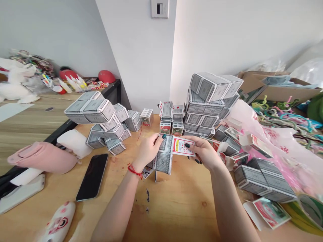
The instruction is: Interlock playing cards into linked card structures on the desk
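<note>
My left hand, a red string bracelet at its wrist, pinches a grey-patterned card structure in front of me. Between the thumb and fingers of my right hand is a white playing card with red print and a yellow patch. That card's left end meets the structure's right side; whether it is tucked in or only touching, I cannot tell. Under my left hand, part of a black-printed card shows. Behind stand card blocks, with a tall stack at the right and a lower stack at the left.
A black phone and a pink bottle lie on the left. Grey card blocks, an opened card box and a tape roll occupy the right. Behind them are pink plastic and a cardboard box.
</note>
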Demonstrator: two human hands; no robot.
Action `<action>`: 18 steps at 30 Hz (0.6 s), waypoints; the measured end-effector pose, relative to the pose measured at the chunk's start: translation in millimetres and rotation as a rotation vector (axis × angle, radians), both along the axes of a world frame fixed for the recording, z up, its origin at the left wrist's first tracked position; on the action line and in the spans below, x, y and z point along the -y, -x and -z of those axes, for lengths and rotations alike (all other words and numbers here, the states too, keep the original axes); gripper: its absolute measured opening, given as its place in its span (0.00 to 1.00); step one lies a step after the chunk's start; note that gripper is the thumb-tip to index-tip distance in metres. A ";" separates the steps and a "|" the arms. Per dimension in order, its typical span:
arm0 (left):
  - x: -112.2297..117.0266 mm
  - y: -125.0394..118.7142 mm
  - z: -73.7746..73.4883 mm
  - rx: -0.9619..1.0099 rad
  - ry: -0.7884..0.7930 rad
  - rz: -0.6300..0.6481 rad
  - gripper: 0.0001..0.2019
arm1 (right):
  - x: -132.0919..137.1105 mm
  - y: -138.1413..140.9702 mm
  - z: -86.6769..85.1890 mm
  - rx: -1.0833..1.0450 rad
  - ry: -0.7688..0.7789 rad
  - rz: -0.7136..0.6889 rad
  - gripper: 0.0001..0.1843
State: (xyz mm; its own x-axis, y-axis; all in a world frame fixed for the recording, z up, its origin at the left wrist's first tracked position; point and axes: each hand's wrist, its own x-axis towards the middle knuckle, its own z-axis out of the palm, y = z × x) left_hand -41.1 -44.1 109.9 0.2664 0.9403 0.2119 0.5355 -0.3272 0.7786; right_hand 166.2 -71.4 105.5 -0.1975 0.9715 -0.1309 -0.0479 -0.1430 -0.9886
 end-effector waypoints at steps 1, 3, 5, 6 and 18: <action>0.4 -0.5 0.3 -0.020 -0.013 -0.009 0.16 | -0.7 0.1 0.8 0.013 -0.006 0.008 0.21; 1.5 -1.3 0.3 -0.056 -0.045 -0.034 0.16 | -1.9 1.4 1.8 0.030 -0.022 0.021 0.19; 3.0 -1.8 -0.8 -0.086 -0.075 -0.057 0.16 | -2.3 4.1 2.1 0.036 -0.036 0.033 0.19; 3.8 -2.0 -1.7 -0.101 -0.087 -0.068 0.16 | -2.2 5.8 2.2 0.036 -0.042 0.043 0.19; 8.4 -2.9 -6.5 -0.196 -0.133 -0.193 0.16 | -8.1 23.6 9.9 -0.022 -0.113 0.084 0.17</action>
